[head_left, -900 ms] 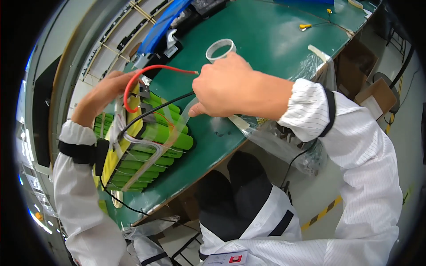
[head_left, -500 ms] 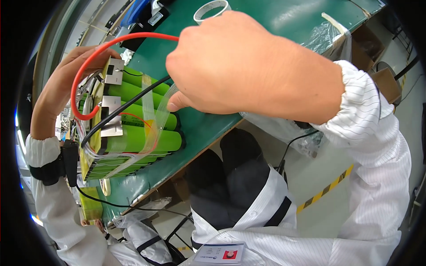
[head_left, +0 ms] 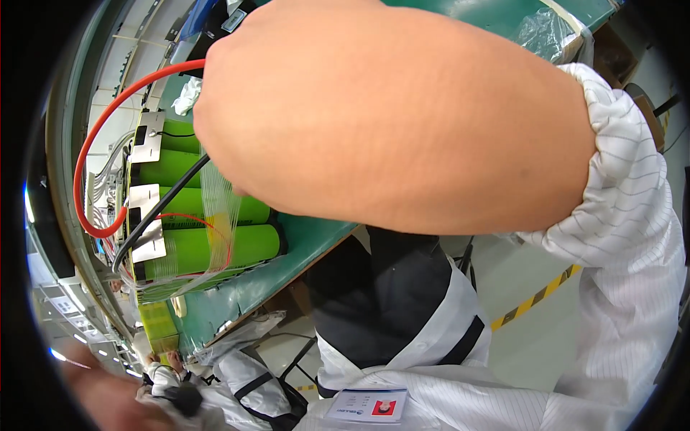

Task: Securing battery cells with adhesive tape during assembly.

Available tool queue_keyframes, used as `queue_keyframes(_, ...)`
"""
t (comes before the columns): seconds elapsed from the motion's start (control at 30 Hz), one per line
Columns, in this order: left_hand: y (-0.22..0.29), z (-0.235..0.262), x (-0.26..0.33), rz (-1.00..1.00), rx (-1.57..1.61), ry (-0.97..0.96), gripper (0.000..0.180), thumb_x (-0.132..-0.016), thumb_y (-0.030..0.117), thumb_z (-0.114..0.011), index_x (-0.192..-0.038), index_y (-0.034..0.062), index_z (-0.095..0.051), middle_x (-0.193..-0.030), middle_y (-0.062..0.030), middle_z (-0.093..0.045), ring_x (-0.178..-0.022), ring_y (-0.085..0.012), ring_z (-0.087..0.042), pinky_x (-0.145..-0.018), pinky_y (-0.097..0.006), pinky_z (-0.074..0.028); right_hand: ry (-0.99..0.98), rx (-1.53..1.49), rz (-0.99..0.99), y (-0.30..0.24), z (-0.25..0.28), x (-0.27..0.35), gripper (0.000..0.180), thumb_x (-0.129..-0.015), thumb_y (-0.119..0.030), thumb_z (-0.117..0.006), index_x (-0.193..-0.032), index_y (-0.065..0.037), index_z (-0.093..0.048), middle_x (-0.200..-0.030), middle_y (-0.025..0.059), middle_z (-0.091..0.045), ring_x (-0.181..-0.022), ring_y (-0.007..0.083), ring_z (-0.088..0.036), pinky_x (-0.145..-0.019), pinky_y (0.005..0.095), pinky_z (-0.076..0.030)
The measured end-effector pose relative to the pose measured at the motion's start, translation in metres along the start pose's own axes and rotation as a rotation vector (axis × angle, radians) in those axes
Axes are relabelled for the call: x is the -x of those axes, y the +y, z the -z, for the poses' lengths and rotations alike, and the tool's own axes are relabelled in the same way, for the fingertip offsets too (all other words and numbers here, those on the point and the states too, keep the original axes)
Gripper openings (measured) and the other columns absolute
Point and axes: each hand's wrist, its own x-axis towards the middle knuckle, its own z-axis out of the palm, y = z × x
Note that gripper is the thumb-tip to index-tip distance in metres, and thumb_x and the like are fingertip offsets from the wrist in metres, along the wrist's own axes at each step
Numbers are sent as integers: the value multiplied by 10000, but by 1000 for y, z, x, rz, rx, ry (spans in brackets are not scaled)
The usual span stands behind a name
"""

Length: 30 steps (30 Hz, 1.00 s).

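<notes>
A battery pack of green cylindrical cells stands at the left, wrapped in clear tape. Metal tabs show along its left side, and a thin red wire runs under the tape. Above the pack is my right hand, closed, its fingers mostly hidden behind its back. A thick red cable arcs up from the pack into this hand, and a black cable runs into it as well. My left hand is off the pack at the lower left, smeared by motion.
The pack is on a green bench with its edge facing me. Crumpled white tissue and a yellow-green block are near the pack. Plastic film lies at the far right. A co-worker in white sits at the lower left.
My left hand has let go of the pack's far left side and swung down to the lower left. My right hand has come closer to the camera, drawing the cables along; the view has shifted slightly.
</notes>
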Motion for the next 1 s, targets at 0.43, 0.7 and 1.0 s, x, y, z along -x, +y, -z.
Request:
queue_keyframes(0.43,31,-35,33,391,-30,-14,303,-835,-75,-617,-1132,-89,-674,-730,-91,-620,-533,-112,-471,-517,-271,-363,-30,-6,31,-17,-1,-22,372,-847,-426,-705,-754,-68,-740,-669,121,-681,-677,321,-700,-620,392,-562)
queue_keyframes(0.7,62,-48,19,357,-145,-568,674,-830,150,-712,-1403,-87,-450,-560,-53,-512,-436,-182,-482,-467,-301,-357,-50,25,-2,-21,15,-15,345,-849,-408,-707,-767,-74,-746,-677,115,-685,-686,320,-702,-628,389,-563)
queue_keyframes(1.0,56,-66,12,430,-190,-577,756,-891,274,-685,-1482,-46,-338,-712,-124,-681,-468,-250,-593,-458,-337,-419,-88,62,-26,-30,37,-12,315,-851,-386,-710,-782,-82,-752,-685,109,-690,-696,320,-705,-637,385,-564)
